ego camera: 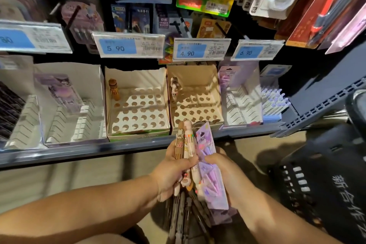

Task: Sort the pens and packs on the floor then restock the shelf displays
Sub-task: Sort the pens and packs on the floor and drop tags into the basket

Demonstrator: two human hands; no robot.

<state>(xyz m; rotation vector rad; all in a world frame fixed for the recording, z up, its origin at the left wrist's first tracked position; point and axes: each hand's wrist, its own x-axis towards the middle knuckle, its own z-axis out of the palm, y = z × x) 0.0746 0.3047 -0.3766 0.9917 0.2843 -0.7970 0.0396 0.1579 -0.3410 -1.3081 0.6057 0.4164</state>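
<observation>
Clutching a bunch of pens (185, 148) upright, the left hand (172, 174) is wrapping its grip round them; the right hand (227, 174) is gripping a purple pack (207, 144) against them. Beyond, two holed trays (138, 114) are sitting on the shelf (79, 149), each holding one pen.

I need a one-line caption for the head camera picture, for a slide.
Left hand grips novelty pens, right hand holds a purple pen pack, in front of a nearly empty display box.
</observation>
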